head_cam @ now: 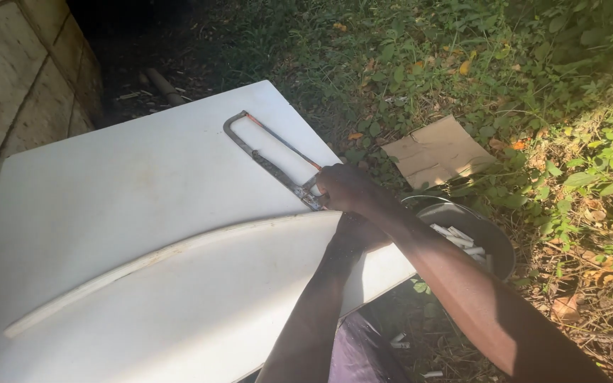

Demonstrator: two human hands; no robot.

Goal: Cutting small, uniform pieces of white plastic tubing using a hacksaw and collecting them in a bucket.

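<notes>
Head view: our right hand grips the hacksaw handle at the white board's edge. Our left hand, mostly hidden, seems closed on the long white pipe lying across it. The blade may jump and nick those 5 fingers.

From my feed, the flat tabletop reads plain white, unpatterned, greyer where shade falls. The long curved plastic pipe lying on it is white too. I see a dark grey metal hacksaw frame with an orange-red blade. The round metal bowl is dull grey, holding short white pipe pieces. The flat cardboard scrap is pale brown. Ground plants are green, flecked with yellow and brown leaves. The block wall is beige.
</notes>
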